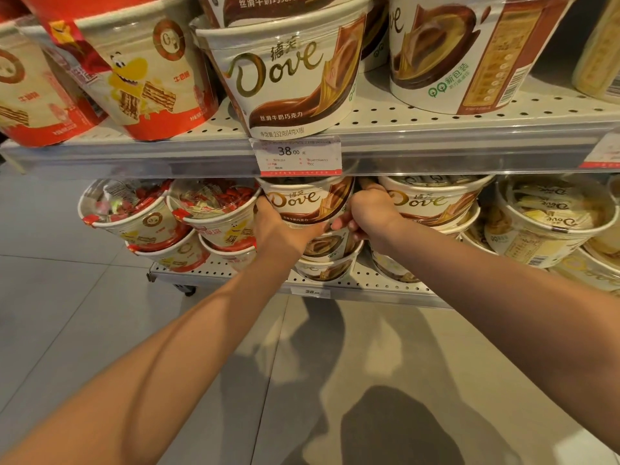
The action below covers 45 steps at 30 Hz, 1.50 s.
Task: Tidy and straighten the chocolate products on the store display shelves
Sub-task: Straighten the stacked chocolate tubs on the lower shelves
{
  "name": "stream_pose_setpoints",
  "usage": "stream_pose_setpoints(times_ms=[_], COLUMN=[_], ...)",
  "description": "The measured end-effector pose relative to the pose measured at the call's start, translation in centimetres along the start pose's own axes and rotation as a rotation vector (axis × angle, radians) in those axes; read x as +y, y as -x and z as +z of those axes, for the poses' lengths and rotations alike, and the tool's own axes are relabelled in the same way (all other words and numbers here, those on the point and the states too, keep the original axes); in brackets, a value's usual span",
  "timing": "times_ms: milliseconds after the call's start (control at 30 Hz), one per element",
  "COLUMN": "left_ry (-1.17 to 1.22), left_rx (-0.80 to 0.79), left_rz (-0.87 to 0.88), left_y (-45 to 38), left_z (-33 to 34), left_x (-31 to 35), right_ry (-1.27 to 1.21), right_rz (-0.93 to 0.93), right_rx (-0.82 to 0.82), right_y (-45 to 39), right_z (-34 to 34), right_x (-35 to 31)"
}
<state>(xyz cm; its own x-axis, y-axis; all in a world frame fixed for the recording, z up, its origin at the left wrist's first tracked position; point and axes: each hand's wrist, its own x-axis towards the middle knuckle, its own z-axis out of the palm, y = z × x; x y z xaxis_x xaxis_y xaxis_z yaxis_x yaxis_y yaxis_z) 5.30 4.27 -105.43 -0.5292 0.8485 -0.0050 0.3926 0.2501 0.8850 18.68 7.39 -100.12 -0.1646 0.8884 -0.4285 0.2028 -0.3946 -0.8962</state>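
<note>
A white and brown Dove chocolate tub sits on top of a stack on the lower shelf, just under the upper shelf's price rail. My left hand grips its left side and bottom. My right hand holds its right side, fingers curled around the wall. Two more Dove tubs lie stacked beneath it. The tub's logo faces me.
Red and white wafer tubs stand left of the stack, more Dove tubs and yellowish ones to the right. The upper shelf carries a large Dove tub, red tubs and a price tag. Grey floor tiles lie below.
</note>
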Motion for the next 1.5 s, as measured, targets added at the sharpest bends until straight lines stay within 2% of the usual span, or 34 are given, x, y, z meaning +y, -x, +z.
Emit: stream_pose_setpoints(times_ms=[133,467,567,667,833,1000,1267,1367,1500], left_ry=[0.003,0.112,0.103,0.052,0.156,0.304,0.249,0.116,-0.01], left_rx=[-0.053,-0.293,-0.204,-0.102,-0.145,-0.138,-0.124,-0.127,-0.052], left_rz=[-0.061,-0.156,-0.25,-0.238,-0.306,-0.409,-0.337,-0.182,-0.012], left_y=[-0.8,-1.1,-0.6,-0.5,0.1,1.3,1.8,2.7,4.9], left_z=[0.3,-0.3,-0.5,-0.6,-1.3,-1.3,-1.4,-2.1,-3.0], left_x=[0.1,-0.6,0.2,0.7,1.8,2.8,2.8,2.1,2.0], right_ry=[-0.063,0.027,0.138,0.23,0.135,0.183,0.275,0.373,0.434], right_rz=[-0.004,-0.194,-0.218,-0.191,-0.149,-0.165,-0.167,-0.22,-0.378], right_rx=[-0.029,-0.015,0.02,0.019,-0.019,0.019,0.022,-0.016,-0.008], right_y=[0.5,1.7,1.1,0.5,-0.9,-1.9,-1.9,-0.9,2.0], right_z=[-0.4,-0.8,-1.2,-1.0,-0.5,-0.5,-0.6,-1.2,-2.7], right_x=[0.5,2.4,2.7,3.0,3.2,3.0,3.1,3.3,3.6])
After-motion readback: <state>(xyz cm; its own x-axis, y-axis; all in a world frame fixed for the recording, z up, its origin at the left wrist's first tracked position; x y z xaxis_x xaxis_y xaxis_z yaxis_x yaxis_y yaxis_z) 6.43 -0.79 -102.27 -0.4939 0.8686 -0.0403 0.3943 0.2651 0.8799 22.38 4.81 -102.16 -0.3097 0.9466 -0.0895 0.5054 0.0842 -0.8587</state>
